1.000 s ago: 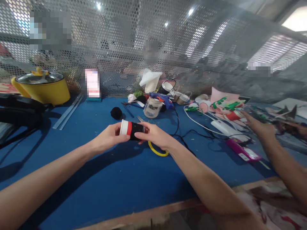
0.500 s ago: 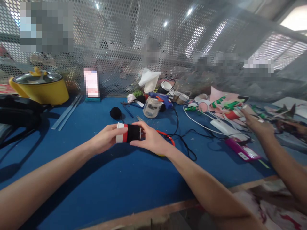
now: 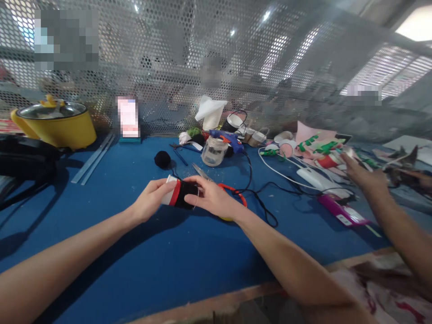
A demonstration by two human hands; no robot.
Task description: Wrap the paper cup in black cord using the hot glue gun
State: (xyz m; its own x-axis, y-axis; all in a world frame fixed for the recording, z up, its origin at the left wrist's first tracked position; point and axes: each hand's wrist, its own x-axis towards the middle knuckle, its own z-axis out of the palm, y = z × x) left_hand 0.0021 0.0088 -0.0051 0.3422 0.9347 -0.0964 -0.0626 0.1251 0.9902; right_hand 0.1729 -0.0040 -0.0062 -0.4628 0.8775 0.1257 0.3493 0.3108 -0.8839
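Holding cup (image 3: 178, 194) sideways, long axis left to right, clamped at white rim end by left hand (image 3: 150, 203) and at black end by right hand (image 3: 213, 198).

Craft workshop, blue worktable (image 3: 101, 252), glue gun (image 3: 227, 136), scissors (image 3: 202, 172), felt cutouts (image 3: 313, 145), perforated metal screen (image 3: 168, 67)
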